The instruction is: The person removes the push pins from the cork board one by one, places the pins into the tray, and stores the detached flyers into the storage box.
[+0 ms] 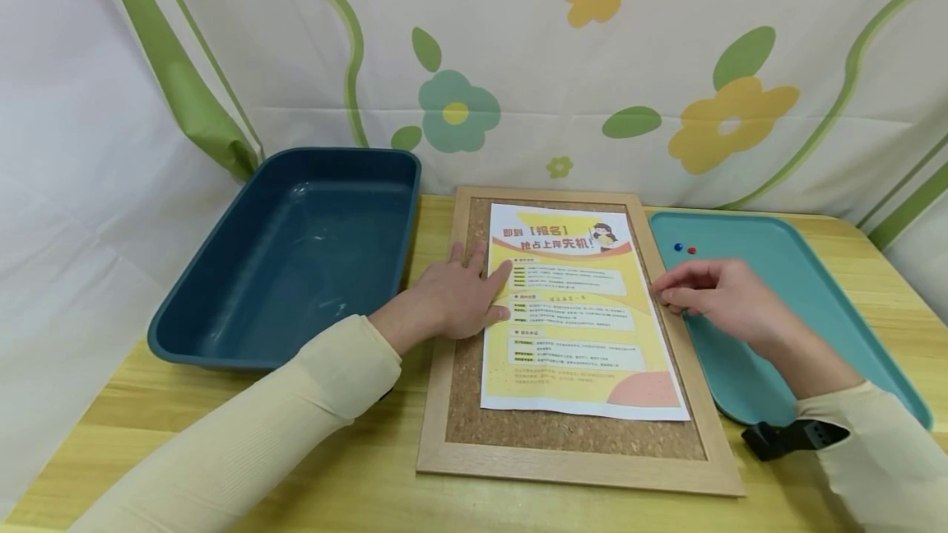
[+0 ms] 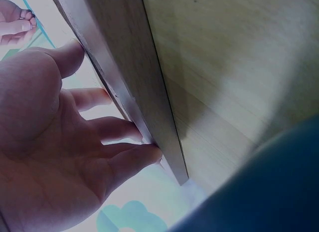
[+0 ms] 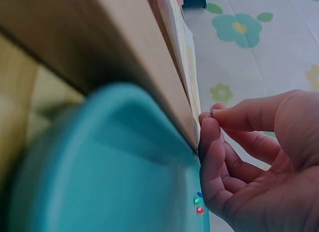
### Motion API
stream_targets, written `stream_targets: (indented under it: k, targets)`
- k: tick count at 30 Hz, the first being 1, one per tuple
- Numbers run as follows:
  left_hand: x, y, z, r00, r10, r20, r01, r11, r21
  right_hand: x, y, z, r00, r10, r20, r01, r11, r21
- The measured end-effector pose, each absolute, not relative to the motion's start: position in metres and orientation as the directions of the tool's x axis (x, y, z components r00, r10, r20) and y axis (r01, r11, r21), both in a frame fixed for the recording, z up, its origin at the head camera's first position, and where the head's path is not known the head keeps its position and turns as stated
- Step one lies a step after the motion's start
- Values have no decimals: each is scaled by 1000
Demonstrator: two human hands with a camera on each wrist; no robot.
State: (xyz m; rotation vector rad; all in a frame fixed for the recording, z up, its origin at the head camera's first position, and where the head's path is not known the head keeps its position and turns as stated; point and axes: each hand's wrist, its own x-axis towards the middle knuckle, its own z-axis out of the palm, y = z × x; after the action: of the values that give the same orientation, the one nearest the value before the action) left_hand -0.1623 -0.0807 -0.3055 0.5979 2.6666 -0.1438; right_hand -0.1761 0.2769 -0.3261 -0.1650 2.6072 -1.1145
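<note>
A cork board [image 1: 578,434] with a wooden frame lies on the table, and a yellow printed poster [image 1: 578,360] rests on its cork. My left hand [image 1: 459,298] lies with spread fingers across the board's left frame, thumb and fingertips on the poster's left edge. At the board's right edge, my right hand [image 1: 729,303] pinches a tiny purple pushpin [image 3: 212,111] between thumb and forefinger; its point is hidden. Beyond that hand, a blue pushpin [image 1: 678,247] and a red pushpin [image 1: 692,251] sit on the teal tray [image 1: 785,270]. A green one [image 3: 198,201] shows between them in the right wrist view.
A deep dark-blue basin [image 1: 333,270] stands left of the board. The tray lies close along the board's right side, partly under my right forearm. Behind the wooden table [image 1: 370,467] hangs a white curtain [image 1: 533,48] with flowers.
</note>
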Motion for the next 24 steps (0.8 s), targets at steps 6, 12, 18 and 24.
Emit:
stream_targets:
  k: [6, 12, 18, 24]
  targets:
    - [-163, -81, -306, -824, 388, -413, 432, 902, -15, -184, 286, -328, -952, -201, -232, 30, 691, -722]
    - [-163, -81, -305, -825, 384, -414, 429, 903, -17, -189, 293, -328, -953, -182, -242, 49, 696, -716]
    - [-163, -81, -305, -823, 385, -418, 438, 898, -35, -193, 300, -326, -952, -162, -261, 62, 730, -681]
    - [-162, -81, -305, -823, 383, -419, 433, 901, -27, -199, 305, -323, -951, -139, -276, 86, 741, -666]
